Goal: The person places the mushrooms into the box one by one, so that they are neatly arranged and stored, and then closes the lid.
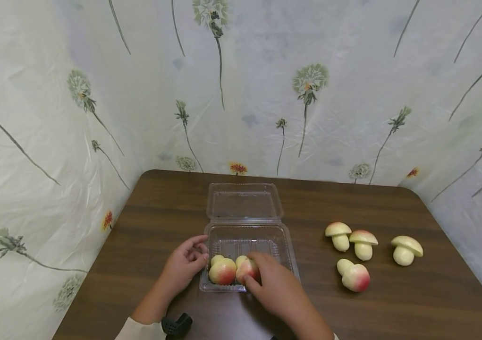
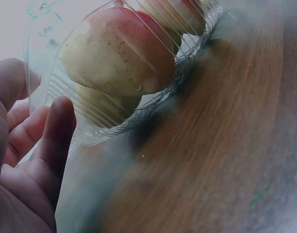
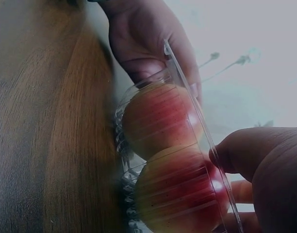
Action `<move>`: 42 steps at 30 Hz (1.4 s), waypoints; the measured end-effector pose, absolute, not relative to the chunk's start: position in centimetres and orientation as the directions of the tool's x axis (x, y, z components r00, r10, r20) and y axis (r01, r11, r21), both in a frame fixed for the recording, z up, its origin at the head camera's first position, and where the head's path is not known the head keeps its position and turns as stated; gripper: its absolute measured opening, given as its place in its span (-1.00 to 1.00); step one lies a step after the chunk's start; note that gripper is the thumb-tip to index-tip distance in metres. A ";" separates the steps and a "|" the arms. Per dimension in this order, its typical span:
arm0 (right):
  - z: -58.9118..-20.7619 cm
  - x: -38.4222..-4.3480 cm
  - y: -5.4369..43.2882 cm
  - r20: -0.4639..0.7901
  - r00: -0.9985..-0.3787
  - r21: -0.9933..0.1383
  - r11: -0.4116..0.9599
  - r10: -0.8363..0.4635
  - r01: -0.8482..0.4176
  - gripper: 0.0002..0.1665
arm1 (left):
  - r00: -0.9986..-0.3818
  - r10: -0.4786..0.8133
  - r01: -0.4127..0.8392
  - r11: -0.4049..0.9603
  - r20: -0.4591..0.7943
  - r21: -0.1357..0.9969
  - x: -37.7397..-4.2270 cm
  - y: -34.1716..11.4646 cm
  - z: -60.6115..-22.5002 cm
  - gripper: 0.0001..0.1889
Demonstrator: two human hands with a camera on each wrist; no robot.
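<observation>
A clear plastic clamshell container (image 1: 285,236) lies on the table with its lid folded back. Inside, along the near side, two mushrooms with pale yellow, red-blushed caps sit side by side. My right hand (image 1: 276,285) reaches over the near right rim and holds the right mushroom (image 3: 180,194), thumb on the near side and fingers over its top. Beside it is the left mushroom (image 1: 223,271), which no hand touches. My left hand (image 1: 183,264) rests at the container's left rim, thumb and forefinger touching the edge, the other fingers loosely bent.
Several similar mushrooms lie to the right on the brown wooden table (image 1: 160,203): one pair of mushrooms (image 1: 363,245) close together, a mushroom (image 1: 406,250) farther right and a mushroom (image 1: 355,276) nearer. The open lid (image 1: 245,203) extends behind the container. A dandelion-patterned curtain (image 1: 249,94) surrounds the table.
</observation>
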State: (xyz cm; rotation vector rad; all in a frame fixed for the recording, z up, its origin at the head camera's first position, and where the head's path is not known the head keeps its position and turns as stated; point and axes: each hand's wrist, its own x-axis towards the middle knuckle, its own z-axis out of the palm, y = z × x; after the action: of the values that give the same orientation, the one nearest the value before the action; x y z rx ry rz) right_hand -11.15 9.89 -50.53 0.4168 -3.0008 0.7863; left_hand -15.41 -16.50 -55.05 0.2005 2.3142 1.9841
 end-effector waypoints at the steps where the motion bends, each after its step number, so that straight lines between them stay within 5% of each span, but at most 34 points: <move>1: -50.6 -11.1 9.9 0.081 -0.964 -0.482 0.837 -0.252 -0.259 -0.44 | -0.988 0.156 0.040 0.150 0.016 0.988 -15.4 -16.5 -55.1 -0.50; 33: -50.4 -11.3 11.4 0.147 -0.944 -0.564 0.759 -0.297 -0.326 -0.48 | -0.988 0.154 0.045 0.151 0.021 0.987 -15.5 -16.5 -55.2 -0.49; 42: -50.7 -10.7 12.2 0.319 -0.896 -0.485 0.758 -0.311 -0.436 -0.59 | -0.988 0.153 0.036 0.146 0.014 0.989 -15.4 -16.5 -55.0 -0.49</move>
State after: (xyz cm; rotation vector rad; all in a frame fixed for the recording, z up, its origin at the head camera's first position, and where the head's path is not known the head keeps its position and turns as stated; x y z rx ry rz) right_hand -10.73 12.16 -50.72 0.5890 -2.7366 0.8354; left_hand -15.40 -16.50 -55.01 0.1917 2.3083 1.9868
